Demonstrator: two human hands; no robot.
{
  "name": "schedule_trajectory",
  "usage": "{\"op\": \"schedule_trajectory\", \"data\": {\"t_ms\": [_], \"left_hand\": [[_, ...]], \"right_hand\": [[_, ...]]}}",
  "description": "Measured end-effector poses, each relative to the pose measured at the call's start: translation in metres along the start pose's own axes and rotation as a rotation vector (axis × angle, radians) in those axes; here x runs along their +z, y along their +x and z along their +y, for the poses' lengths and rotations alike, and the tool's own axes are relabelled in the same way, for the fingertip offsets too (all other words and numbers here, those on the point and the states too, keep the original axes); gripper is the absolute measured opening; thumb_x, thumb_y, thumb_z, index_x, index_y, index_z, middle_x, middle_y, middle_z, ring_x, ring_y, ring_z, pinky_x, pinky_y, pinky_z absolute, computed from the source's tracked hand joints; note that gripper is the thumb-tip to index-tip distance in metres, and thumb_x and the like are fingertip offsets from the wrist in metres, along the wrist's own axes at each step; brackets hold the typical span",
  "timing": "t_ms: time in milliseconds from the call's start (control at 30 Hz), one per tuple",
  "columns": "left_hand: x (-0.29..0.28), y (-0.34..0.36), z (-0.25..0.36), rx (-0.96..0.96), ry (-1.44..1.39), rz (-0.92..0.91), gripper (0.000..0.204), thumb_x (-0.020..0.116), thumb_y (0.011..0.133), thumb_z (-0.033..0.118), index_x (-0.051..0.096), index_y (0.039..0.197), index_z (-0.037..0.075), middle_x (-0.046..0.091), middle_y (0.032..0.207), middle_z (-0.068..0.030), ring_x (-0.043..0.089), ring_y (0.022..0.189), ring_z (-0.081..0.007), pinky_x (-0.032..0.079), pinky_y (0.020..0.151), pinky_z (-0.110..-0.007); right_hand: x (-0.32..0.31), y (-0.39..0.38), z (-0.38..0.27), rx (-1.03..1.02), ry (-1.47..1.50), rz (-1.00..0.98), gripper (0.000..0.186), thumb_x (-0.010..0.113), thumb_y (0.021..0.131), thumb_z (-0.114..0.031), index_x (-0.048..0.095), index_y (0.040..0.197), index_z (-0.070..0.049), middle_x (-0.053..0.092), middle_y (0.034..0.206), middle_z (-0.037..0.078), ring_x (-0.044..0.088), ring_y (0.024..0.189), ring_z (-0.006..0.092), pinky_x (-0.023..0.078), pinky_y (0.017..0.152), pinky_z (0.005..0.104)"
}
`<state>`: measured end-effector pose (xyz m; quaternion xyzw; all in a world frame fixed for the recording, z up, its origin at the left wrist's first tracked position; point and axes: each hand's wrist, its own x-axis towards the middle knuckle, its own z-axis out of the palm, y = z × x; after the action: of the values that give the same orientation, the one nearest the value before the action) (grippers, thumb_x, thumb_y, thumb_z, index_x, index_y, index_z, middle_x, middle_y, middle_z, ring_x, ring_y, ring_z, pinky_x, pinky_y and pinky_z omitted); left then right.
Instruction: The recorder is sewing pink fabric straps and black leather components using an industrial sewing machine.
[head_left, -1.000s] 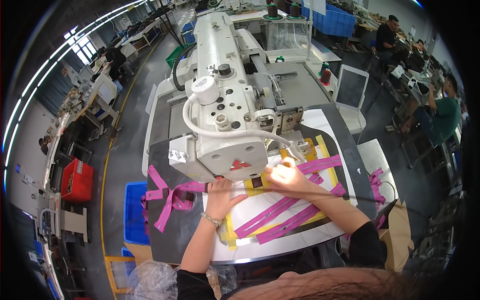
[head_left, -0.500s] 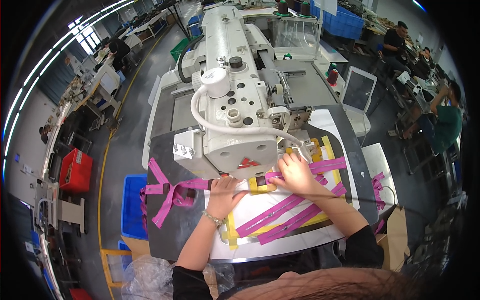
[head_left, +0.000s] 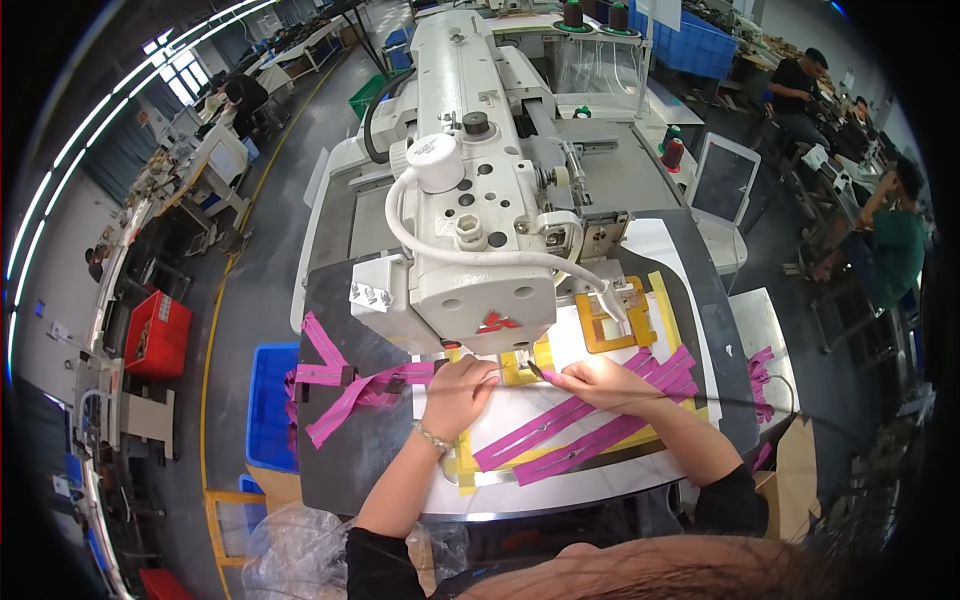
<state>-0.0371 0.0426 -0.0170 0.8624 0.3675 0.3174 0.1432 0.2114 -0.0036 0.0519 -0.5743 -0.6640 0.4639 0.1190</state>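
A white industrial sewing machine (head_left: 480, 290) fills the middle, its head over a white work plate (head_left: 510, 410) edged with yellow tape. Beneath the head lies a small yellow frame (head_left: 520, 366). My left hand (head_left: 460, 388) is closed at the left of this frame, on the end of a magenta zipper (head_left: 410, 373) trailing left; its fingertips are partly hidden. To the frame's right, my right hand (head_left: 605, 386) pinches a magenta zipper end (head_left: 548, 377) with a dark tip. Several magenta zippers (head_left: 575, 440) lie slantwise on the plate, below and beside my right hand.
A larger yellow frame (head_left: 608, 325) stands right of the machine head. Blue bin (head_left: 272, 405) and clear plastic bag (head_left: 300, 550) are at the left; a cardboard box (head_left: 790, 480) is at the right. More zippers (head_left: 763, 385) hang by the right edge. People sit at distant workstations.
My right hand has moved down and slightly right, away from the machine head, drawing the zipper end off the small frame. The larger yellow frame now shows fully. My left hand has shifted slightly right.
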Motion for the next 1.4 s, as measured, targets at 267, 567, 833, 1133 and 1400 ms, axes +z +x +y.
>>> {"op": "schedule_trajectory", "data": {"t_ms": [267,567,833,1133,1400], "left_hand": [[0.008,0.013,0.027,0.107,0.107,-0.162,0.025,0.069,0.078,0.019,0.063,0.101,0.011,0.057,0.081,-0.0063,0.058,0.07,-0.0223,0.046,0.062,-0.035],[0.022,0.021,0.032,0.205,0.274,-0.098,0.028,0.07,0.077,0.027,0.06,0.096,0.009,0.057,0.078,-0.0062,0.061,0.072,-0.0238,0.047,0.068,-0.035],[-0.016,0.009,0.057,0.071,-0.032,0.225,0.043,0.079,0.068,0.032,0.057,0.094,0.005,0.059,0.078,-0.0088,0.057,0.068,-0.0242,0.044,0.065,-0.034],[-0.088,-0.057,-0.04,-0.24,-0.599,0.33,0.051,0.063,0.087,0.041,0.053,0.116,0.0,0.053,0.09,-0.0044,0.046,0.058,-0.0056,0.035,0.048,-0.019],[-0.108,-0.088,-0.143,-0.563,-0.843,0.392,0.043,0.06,0.089,0.022,0.049,0.126,0.002,0.054,0.109,-0.0085,0.056,0.082,-0.0145,0.042,0.061,-0.022]], "right_hand": [[0.01,-0.049,0.029,-0.197,-0.331,0.135,0.031,0.056,0.09,-0.03,0.063,0.075,-0.003,0.062,0.066,0.015,0.061,0.06,0.0307,0.047,0.058,0.041],[-0.013,-0.055,0.002,-0.282,-0.503,0.792,0.028,0.059,0.089,-0.025,0.056,0.069,-0.007,0.053,0.055,0.01,0.055,0.05,0.0279,0.042,0.047,0.0362],[0.036,-0.054,-0.07,-0.522,0.284,0.131,0.028,0.057,0.091,-0.027,0.052,0.085,-0.001,0.052,0.066,0.018,0.054,0.056,0.0326,0.04,0.052,0.0385],[0.123,-0.054,-0.049,-0.899,0.098,0.05,0.05,0.054,0.092,-0.031,0.041,0.132,-0.004,0.049,0.124,0.019,0.05,0.111,0.0335,0.04,0.094,0.0398],[0.171,-0.104,0.019,-0.816,0.039,0.13,0.021,0.052,0.092,-0.021,0.058,0.106,-0.005,0.06,0.091,0.009,0.057,0.085,0.0271,0.042,0.079,0.0366]]}}
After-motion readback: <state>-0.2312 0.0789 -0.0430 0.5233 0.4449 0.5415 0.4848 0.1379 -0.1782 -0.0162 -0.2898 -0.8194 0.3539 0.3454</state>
